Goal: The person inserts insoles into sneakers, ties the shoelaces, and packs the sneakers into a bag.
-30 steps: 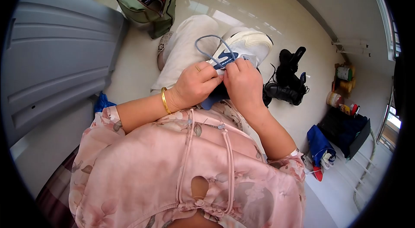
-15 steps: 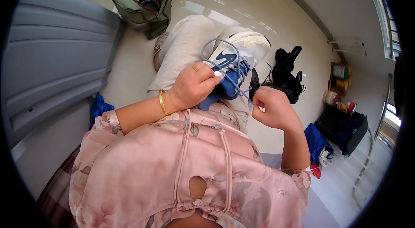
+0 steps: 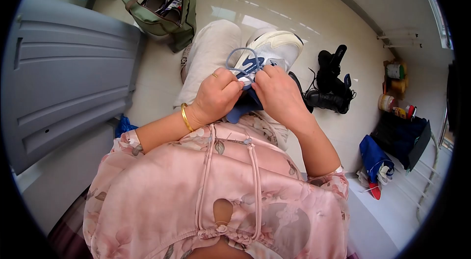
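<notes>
A white, grey and navy sneaker [image 3: 282, 45] rests across my lap, toe pointing away. Its blue-grey shoelace [image 3: 240, 49] rises in a loose loop above the side of the shoe. My left hand [image 3: 218, 93] is closed, thumb and finger pinching the shoe's edge near the ankle opening. Close beside it, my right hand [image 3: 280, 93] is closed with its fingertips on the lace by the upper eyelets. The two hands nearly meet over the opening. My fingers hide most of the lacing and the exact grip points.
A green bag [image 3: 169, 21] holding several shoes stands on the floor at upper left. A grey plastic panel [image 3: 73, 72] fills the left side. Black footwear [image 3: 331, 80] lies right of my knees. Farther right are a blue bag [image 3: 375, 156] and jars [image 3: 387, 103].
My right hand has moved left and forward, from pulling the lace out to the side to the shoe opening beside my left hand. The lace loop is lower and smaller.
</notes>
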A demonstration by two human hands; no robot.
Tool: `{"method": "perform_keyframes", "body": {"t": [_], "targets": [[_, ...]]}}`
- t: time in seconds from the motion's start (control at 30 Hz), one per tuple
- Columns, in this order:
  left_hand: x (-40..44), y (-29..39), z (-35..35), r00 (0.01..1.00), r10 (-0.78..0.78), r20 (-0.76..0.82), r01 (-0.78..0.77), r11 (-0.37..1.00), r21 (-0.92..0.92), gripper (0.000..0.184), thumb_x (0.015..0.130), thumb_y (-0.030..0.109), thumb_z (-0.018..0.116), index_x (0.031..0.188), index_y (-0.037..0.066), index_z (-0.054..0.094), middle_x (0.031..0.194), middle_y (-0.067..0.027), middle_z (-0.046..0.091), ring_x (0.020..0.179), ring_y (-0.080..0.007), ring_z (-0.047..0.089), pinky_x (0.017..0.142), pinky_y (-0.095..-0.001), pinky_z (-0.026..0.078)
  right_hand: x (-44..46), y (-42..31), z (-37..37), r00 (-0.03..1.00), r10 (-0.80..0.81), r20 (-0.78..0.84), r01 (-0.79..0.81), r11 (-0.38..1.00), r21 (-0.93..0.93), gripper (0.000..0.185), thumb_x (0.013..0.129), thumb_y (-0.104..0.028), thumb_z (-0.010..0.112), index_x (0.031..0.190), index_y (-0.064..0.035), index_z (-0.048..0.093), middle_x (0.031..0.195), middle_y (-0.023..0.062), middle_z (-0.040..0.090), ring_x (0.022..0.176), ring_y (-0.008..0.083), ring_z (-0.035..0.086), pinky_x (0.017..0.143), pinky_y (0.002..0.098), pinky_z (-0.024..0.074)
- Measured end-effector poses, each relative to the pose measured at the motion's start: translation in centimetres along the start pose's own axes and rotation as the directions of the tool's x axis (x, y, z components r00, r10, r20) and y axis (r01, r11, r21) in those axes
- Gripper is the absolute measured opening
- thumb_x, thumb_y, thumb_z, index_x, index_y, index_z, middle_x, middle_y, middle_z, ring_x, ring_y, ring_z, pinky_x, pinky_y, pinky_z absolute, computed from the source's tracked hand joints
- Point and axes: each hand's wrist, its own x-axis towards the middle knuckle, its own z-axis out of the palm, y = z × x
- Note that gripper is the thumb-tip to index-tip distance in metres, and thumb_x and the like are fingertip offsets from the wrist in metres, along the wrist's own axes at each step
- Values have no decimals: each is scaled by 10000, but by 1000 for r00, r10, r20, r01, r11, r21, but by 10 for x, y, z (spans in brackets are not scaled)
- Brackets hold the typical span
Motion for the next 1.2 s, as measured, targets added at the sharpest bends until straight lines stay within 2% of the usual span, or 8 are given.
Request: {"method": "perform_keyframes", "body": {"t": [0.17,0.43,0.73,0.8,0.87,0.97,1.03,1.2], "targets": [[0,1,-3,998,-44,-45,44,999,-8,220,648,-57,669,817,25,554,787,-106,540,701,-282,535,593,-357,438,-36,19,-29,979,-48,196,-23,939,343,137,835,-91,576,779,-6,484,749,142,469,718,316,486,637,390,402],[1,2,0,998,-57,-36,56,998,-29,216,654,-55,665,809,30,540,760,-111,532,675,-289,529,584,-366,434,-118,22,-84,923,182,340,-320,853,412,140,870,-101,549,787,5,512,724,121,455,676,294,451,625,352,392],[9,7,-6,998,-67,12,67,997,-40,216,631,-42,662,800,22,544,749,-112,522,657,-295,530,567,-371,436,-101,7,-69,924,-123,363,-264,485,834,194,892,-138,552,748,-10,537,779,74,546,759,194,500,722,306,400],[6,9,-6,999,-45,27,45,999,5,209,632,-37,659,799,19,546,743,-111,517,647,-297,528,567,-371,437,-90,-4,-68,996,-9,85,-61,610,790,205,908,-152,534,752,-19,531,806,68,565,806,188,522,824,325,387],[6,7,-3,998,-62,16,62,997,41,184,650,-14,652,767,30,516,750,-108,489,671,-295,515,570,-380,438,-75,-12,-60,990,51,-128,77,567,820,205,927,-167,509,773,-32,518,820,64,577,845,183,537,913,351,360],[9,10,-1,996,-87,-1,87,995,50,190,634,-7,640,718,43,477,735,-112,457,675,-300,504,571,-387,439,-46,-25,-32,983,66,-171,156,185,970,190,958,-190,458,827,-54,484,812,59,577,864,173,547,999,390,316],[8,7,0,995,-104,-2,104,993,63,199,618,-11,633,704,46,463,724,-115,446,675,-303,503,572,-390,439,-36,-38,-20,998,-45,-39,34,-95,995,179,976,-202,422,862,-68,457,789,53,566,841,161,549,1019,405,308],[7,10,0,989,-146,-10,146,982,122,216,594,-12,623,705,48,447,731,-119,444,658,-310,503,564,-399,439,-81,-19,-25,993,78,87,-55,-349,935,175,980,-202,405,845,-92,428,677,21,463,595,109,391,827,381,378]]}}
